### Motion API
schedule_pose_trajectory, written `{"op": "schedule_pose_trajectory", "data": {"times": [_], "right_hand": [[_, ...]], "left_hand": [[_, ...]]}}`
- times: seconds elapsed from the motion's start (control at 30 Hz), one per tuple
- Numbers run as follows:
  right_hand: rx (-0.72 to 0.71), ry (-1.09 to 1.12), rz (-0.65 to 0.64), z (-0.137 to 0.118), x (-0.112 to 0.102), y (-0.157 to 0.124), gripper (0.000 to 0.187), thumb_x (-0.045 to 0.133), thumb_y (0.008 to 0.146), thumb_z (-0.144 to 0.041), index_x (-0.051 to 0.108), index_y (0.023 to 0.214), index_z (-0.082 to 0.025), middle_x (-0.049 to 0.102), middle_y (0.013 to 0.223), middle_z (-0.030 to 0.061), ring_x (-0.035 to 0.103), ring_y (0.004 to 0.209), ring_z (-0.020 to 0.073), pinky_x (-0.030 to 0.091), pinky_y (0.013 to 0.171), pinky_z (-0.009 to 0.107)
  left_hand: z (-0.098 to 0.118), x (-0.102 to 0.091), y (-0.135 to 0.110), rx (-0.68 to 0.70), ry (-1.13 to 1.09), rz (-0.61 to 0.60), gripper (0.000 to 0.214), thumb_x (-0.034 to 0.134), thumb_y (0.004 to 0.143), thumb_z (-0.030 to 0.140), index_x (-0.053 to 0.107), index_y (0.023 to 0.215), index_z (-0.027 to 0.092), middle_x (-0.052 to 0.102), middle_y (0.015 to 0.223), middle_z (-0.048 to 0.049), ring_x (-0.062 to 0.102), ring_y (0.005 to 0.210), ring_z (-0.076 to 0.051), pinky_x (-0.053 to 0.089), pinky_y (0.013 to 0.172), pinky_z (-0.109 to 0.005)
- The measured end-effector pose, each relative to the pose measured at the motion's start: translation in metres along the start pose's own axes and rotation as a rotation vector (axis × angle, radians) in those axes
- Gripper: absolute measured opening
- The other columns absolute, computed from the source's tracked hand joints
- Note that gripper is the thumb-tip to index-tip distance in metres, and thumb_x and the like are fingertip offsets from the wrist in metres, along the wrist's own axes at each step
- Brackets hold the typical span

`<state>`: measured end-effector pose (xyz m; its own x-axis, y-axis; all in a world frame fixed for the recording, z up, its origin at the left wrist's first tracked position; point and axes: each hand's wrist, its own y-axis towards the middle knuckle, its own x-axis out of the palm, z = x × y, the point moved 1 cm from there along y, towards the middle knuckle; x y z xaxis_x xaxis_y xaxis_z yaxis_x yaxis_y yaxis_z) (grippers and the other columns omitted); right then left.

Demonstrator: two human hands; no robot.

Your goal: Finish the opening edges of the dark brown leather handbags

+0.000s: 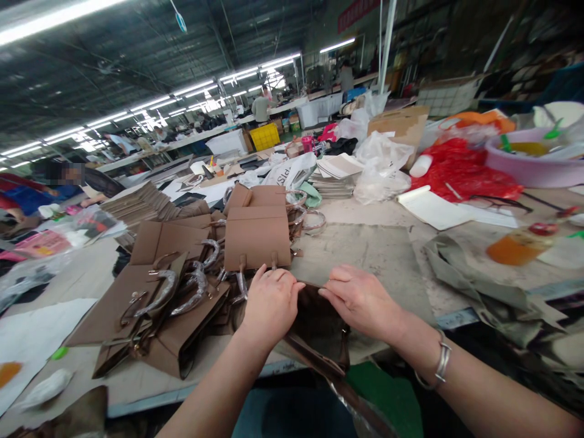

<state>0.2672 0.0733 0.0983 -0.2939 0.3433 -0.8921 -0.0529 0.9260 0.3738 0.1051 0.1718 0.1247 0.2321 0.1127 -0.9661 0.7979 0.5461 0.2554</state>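
Note:
My left hand (272, 304) pinches the far rim of an open brown handbag (314, 353) at the table's near edge. On the same rim, a little to the right, the fingers of my right hand (362, 303) are closed too. The bag's mouth faces up and shows a dark inside; its lower part is hidden. A handle wrapped in clear plastic hangs toward me. Just beyond my left hand lies another brown bag (258, 237) with its flap spread out. Several more brown handbags (201, 328) with plastic-wrapped handles are heaped to the left.
Stacked brown panels (141, 204) lie behind the heap. Farther right are a red plastic bag (456, 173), a lilac basin (529, 161), eyeglasses (499, 199) and a bottle of orange liquid (520, 243). Grey fabric (488, 292) hangs over the edge. A person (68, 182) is at far left.

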Motion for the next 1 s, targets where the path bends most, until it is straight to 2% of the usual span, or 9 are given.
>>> {"op": "schedule_pose_trajectory", "data": {"times": [0.1, 0.23, 0.37, 0.43, 0.57, 0.63, 0.8, 0.9, 1.0], "right_hand": [[0.013, -0.065, -0.062, -0.004, -0.008, -0.001, 0.038, 0.040, 0.097, -0.039, 0.065, 0.075, -0.020, 0.058, 0.076, 0.0029, 0.053, 0.072, 0.0157, 0.033, 0.061, 0.027], [0.024, -0.091, -0.079, -0.008, -0.013, 0.007, 0.042, 0.047, 0.088, -0.060, 0.067, 0.086, -0.022, 0.061, 0.077, 0.0022, 0.056, 0.071, 0.0171, 0.031, 0.056, 0.028], [0.021, -0.121, -0.095, -0.009, -0.007, 0.021, 0.036, 0.044, 0.095, -0.039, 0.065, 0.073, -0.020, 0.062, 0.074, 0.0027, 0.057, 0.070, 0.0162, 0.032, 0.056, 0.028], [-0.001, -0.136, -0.092, -0.009, -0.005, 0.024, 0.032, 0.044, 0.095, -0.032, 0.064, 0.073, -0.019, 0.062, 0.076, 0.0036, 0.056, 0.070, 0.0169, 0.035, 0.058, 0.028], [-0.052, -0.163, -0.107, -0.008, -0.006, 0.020, 0.029, 0.042, 0.094, -0.025, 0.062, 0.075, -0.018, 0.060, 0.077, 0.0054, 0.055, 0.070, 0.0180, 0.037, 0.061, 0.029], [-0.051, -0.164, -0.124, -0.008, -0.009, 0.013, 0.029, 0.041, 0.094, -0.024, 0.061, 0.074, -0.017, 0.060, 0.076, 0.0059, 0.055, 0.070, 0.0180, 0.037, 0.062, 0.030], [-0.020, -0.178, -0.131, -0.007, -0.018, -0.004, 0.030, 0.041, 0.094, -0.024, 0.060, 0.072, -0.018, 0.060, 0.073, 0.0052, 0.054, 0.066, 0.0174, 0.033, 0.058, 0.030], [0.041, -0.194, -0.130, -0.007, -0.023, -0.008, 0.032, 0.040, 0.095, -0.028, 0.061, 0.073, -0.019, 0.060, 0.072, 0.0051, 0.055, 0.064, 0.0176, 0.031, 0.056, 0.029], [0.117, -0.190, -0.155, -0.006, -0.026, -0.005, 0.039, 0.040, 0.096, -0.042, 0.063, 0.074, -0.020, 0.062, 0.073, 0.0054, 0.058, 0.065, 0.0186, 0.031, 0.054, 0.029]], "left_hand": [[0.002, 0.001, 0.000, -0.002, 0.013, -0.004, 0.022, 0.048, 0.090, 0.028, 0.063, 0.077, 0.018, 0.067, 0.083, -0.0046, 0.062, 0.083, -0.020, 0.038, 0.100, -0.046], [0.002, 0.003, 0.000, -0.006, 0.003, 0.020, 0.020, 0.051, 0.089, 0.026, 0.064, 0.077, 0.017, 0.068, 0.083, -0.0050, 0.063, 0.083, -0.020, 0.039, 0.100, -0.046], [-0.004, 0.001, -0.005, -0.010, -0.103, 0.092, 0.013, 0.058, 0.085, 0.026, 0.065, 0.077, 0.020, 0.071, 0.094, -0.0040, 0.064, 0.089, -0.020, 0.037, 0.103, -0.048], [-0.010, -0.002, -0.009, 0.005, -0.158, 0.119, 0.008, 0.062, 0.082, 0.027, 0.064, 0.088, 0.022, 0.068, 0.108, -0.0047, 0.062, 0.100, -0.021, 0.033, 0.107, -0.048], [-0.025, -0.009, -0.016, -0.016, -0.191, -0.007, 0.051, 0.072, 0.070, 0.020, 0.050, 0.116, 0.019, 0.052, 0.132, -0.0115, 0.050, 0.120, -0.025, 0.040, 0.103, -0.045], [-0.029, -0.012, -0.014, -0.020, -0.212, -0.075, 0.055, 0.069, 0.068, 0.012, 0.047, 0.118, 0.019, 0.053, 0.131, -0.0115, 0.052, 0.119, -0.025, 0.044, 0.099, -0.041], [-0.027, -0.017, -0.001, 0.102, -0.286, -0.147, 0.042, 0.054, 0.071, 0.002, 0.052, 0.106, 0.024, 0.051, 0.130, -0.0049, 0.054, 0.114, -0.019, 0.044, 0.097, -0.034], [-0.023, -0.014, 0.006, 0.098, -0.320, -0.209, 0.039, 0.052, 0.073, 0.003, 0.052, 0.104, 0.026, 0.062, 0.106, -0.0003, 0.061, 0.097, -0.017, 0.048, 0.086, -0.030], [-0.021, -0.008, 0.009, 0.055, -0.338, -0.162, 0.031, 0.055, 0.075, 0.006, 0.053, 0.099, 0.025, 0.064, 0.097, 0.0009, 0.061, 0.090, -0.017, 0.047, 0.081, -0.029]]}}
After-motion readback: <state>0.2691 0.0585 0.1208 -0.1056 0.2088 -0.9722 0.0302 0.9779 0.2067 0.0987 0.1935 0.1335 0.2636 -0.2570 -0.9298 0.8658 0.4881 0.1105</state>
